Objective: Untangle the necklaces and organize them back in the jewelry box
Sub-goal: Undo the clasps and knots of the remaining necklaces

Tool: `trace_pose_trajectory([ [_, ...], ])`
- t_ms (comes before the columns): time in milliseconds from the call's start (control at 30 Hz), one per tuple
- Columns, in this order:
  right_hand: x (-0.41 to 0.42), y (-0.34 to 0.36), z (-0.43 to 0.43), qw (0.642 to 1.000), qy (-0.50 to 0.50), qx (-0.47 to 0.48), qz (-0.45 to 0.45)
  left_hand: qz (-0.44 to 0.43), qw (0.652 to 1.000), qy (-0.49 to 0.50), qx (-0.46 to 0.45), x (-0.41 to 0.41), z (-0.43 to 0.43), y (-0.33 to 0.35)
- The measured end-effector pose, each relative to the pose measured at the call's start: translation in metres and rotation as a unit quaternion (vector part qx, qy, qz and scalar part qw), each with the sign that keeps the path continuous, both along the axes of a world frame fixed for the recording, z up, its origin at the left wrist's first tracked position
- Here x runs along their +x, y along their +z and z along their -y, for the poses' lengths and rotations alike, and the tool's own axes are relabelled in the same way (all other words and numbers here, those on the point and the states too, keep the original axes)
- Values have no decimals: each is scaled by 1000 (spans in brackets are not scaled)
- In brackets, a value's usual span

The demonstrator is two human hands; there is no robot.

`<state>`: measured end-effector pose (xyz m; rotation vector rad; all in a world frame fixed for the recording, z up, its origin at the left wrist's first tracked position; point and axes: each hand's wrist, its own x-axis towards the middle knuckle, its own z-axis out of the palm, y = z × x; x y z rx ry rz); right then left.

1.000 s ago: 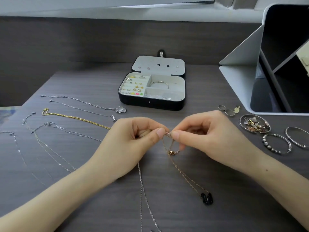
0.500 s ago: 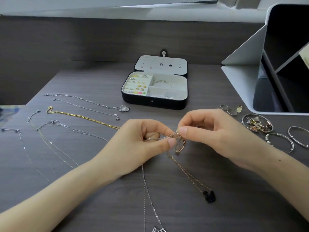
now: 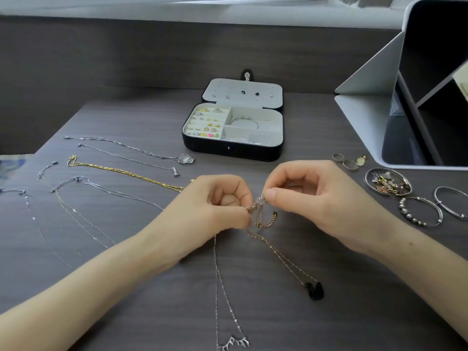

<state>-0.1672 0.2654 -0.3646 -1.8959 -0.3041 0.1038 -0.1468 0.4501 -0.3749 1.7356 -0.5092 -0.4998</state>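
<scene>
Spanning the view: a dark wood-grain table [image 3: 329, 320], backed by a dark panelled wall [image 3: 152, 54] with a pale ledge above it.

Item 1. Jewelry box [image 3: 233, 149], black outside and cream inside, at the far centre of the table, well beyond the hands. It is open with the lid laid back. Small studs sit in the lid, rows of rings and earrings fill the left section, and a bangle lies in the upper right section.

Item 2. Tangle [image 3: 257, 206] of two necklaces, lifted just off the table between the hands. The left hand [image 3: 212, 211] has its fingers curled and pinches the knot's lower left. The right hand [image 3: 316, 198] pinches its top between thumb and forefinger.

Item 3. Rose-gold necklace [image 3: 286, 262], trailing from the knot toward the near right and ending in a black swan pendant [image 3: 314, 291] on the table.

Item 4. Silver necklace [image 3: 216, 287], trailing straight toward the near edge, with a spiked pendant [image 3: 233, 342].

Item 5. Gold chain [image 3: 126, 172], laid out left of the left hand among several silver chains [image 3: 131, 149], each apart from the others.

Item 6. To the right of the right hand: two rings [image 3: 345, 162], a round dish [image 3: 368, 182] of charms and two bangles [image 3: 420, 211].

Item 7. White stand [image 3: 367, 110] with a dark interior, at the far right.

Writing: a pale mark on the box front is too small to read.
</scene>
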Motion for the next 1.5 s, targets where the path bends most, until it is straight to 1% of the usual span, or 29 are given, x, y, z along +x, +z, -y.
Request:
trace_pose_trajectory([
  [100, -2, 2, 0, 998, 6, -22, 65, -1, 1000, -5, -1, 0, 1, -1],
  [167, -2, 4, 0, 995, 7, -39, 89, 9, 1000, 7, 0, 0, 1, -2],
  [300, -1, 5, 3, 991, -6, -64, 118, 44, 998, 36, 4, 0, 2, -2],
  [400, -1, 6, 4, 991, -14, -66, 119, 53, 997, 51, -10, 0, 3, -1],
  [500, -1, 6, 4, 994, -18, -50, 94, 42, 998, 49, -22, -1, 3, -2],
  [633, 0, 5, 2, 999, -14, 41, 2, 26, 999, 40, -26, -1, 3, -1],
  [700, 0, 4, 0, 998, -10, 59, -22, 18, 999, 34, -27, -1, 3, -2],
  [767, 1, 4, 1, 999, -14, 48, -20, 15, 999, 24, -30, 0, 2, -3],
  [900, 0, 5, 4, 1000, -14, 2, -6, 24, 997, 72, -28, 0, 2, -2],
  [967, 0, 5, 4, 1000, -15, -21, 13, 18, 997, 73, -27, -1, 3, -2],
  [1033, 0, 2, 4, 998, -21, -42, 45, 3, 998, 61, -29, -2, 3, 0],
  [1100, 1, -1, 3, 991, -35, -84, 95, -20, 998, 49, -36, -2, 3, 2],
  [1167, 1, -5, 2, 974, -50, -151, 159, -44, 997, 38, -44, -2, 4, 2],
  [1233, 1, -7, 1, 962, -52, -180, 200, -71, 996, 24, -55, -3, 4, 3],
  [1333, 1, -9, -2, 963, -51, -163, 209, -90, 994, 2, -64, -3, 4, 5],
  [1500, -1, -10, -6, 982, -35, -106, 151, -90, 994, 15, -63, -2, 4, 7],
])
